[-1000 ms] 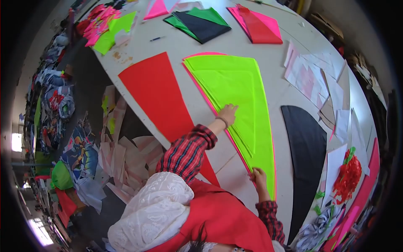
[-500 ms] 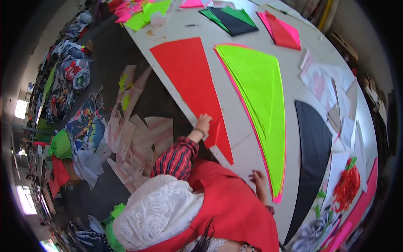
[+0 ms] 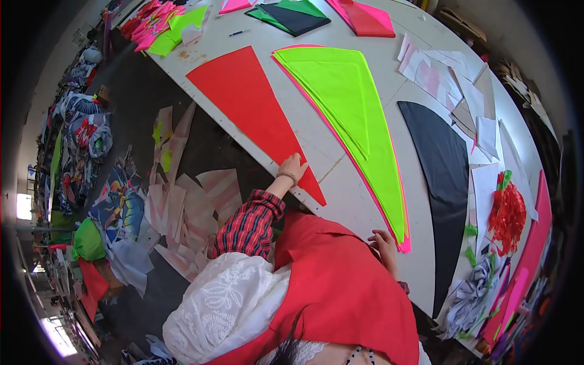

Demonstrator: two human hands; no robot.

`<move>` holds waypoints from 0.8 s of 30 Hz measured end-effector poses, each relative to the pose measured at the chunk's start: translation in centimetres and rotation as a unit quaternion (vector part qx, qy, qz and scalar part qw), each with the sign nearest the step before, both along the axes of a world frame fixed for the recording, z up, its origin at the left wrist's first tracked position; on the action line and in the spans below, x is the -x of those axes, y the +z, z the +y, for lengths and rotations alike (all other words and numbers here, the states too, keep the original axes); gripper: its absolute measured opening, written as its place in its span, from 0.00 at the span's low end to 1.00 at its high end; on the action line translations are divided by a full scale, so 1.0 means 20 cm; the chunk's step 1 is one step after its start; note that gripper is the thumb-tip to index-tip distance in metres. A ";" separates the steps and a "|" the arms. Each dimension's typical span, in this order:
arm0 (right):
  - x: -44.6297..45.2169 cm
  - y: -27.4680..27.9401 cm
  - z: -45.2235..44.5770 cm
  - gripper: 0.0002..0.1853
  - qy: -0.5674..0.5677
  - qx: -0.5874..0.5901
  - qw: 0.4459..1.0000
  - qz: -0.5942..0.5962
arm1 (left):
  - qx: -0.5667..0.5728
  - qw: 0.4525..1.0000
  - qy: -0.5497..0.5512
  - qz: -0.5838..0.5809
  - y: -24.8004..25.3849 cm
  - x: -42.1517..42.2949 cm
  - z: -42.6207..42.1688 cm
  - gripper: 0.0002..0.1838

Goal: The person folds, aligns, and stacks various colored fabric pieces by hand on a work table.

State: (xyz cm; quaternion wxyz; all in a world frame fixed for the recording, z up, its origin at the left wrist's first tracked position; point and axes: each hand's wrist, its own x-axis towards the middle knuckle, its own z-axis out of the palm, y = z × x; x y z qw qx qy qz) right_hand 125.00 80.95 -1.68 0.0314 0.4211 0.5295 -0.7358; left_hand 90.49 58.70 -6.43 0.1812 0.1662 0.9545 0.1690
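Left hand [image 3: 293, 167]: palm down on the red panel [image 3: 243, 100], near its narrow end, fingers bent and a little apart. We cannot tell whether any cloth is pinched beneath them. Its light weight would, we judge, hold that thin end flat and stop it sliding.

Right hand [image 3: 383, 245]: fingers loosely curved and parted, nothing in them, just beside the narrow tip of the lime stack [image 3: 347, 91].

Red panel: laid flat along the near edge of the table [image 3: 322, 165], wide end away from us, one long side close to that edge, presumably within easy reach.

Lime stack: several layers, pink showing along the borders, wide end away from us; the edges lie roughly together, likely so the layers sit as one. A strip of tabletop separates it from the red panel, leaving each outline readable.

Black panel [image 3: 441, 149]: to the right of the stack, apart from it.

Pen [image 3: 239, 33]: beyond the red panel's wide end.

Arms: our left, in a checked sleeve [image 3: 246, 226], reaches forward and inward, forearm slanting up to a banded wrist; our right stays low, forearm mostly hidden by the red garment [image 3: 347, 274].
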 end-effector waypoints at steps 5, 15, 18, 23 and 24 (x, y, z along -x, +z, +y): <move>0.00 0.02 0.02 0.10 0.002 0.000 1.000 0.015 | -0.079 0.984 -0.084 -0.136 -0.01 -0.19 0.11 0.19; 0.26 1.02 0.20 0.08 -0.031 -0.199 0.932 0.301 | -0.615 0.739 -0.180 0.211 1.85 -0.27 0.16 0.17; 0.23 1.60 0.23 0.11 -0.032 -0.401 0.784 0.472 | -0.662 0.485 -0.396 0.411 2.32 -0.30 0.01 0.23; 0.22 2.19 0.07 0.13 -0.021 -0.605 0.529 0.594 | -0.658 0.439 -0.514 0.332 2.67 -0.57 -0.01 0.22; 0.24 2.22 0.07 0.13 -0.001 -0.614 0.511 0.601 | -0.656 0.442 -0.523 0.318 2.70 -0.59 -0.01 0.22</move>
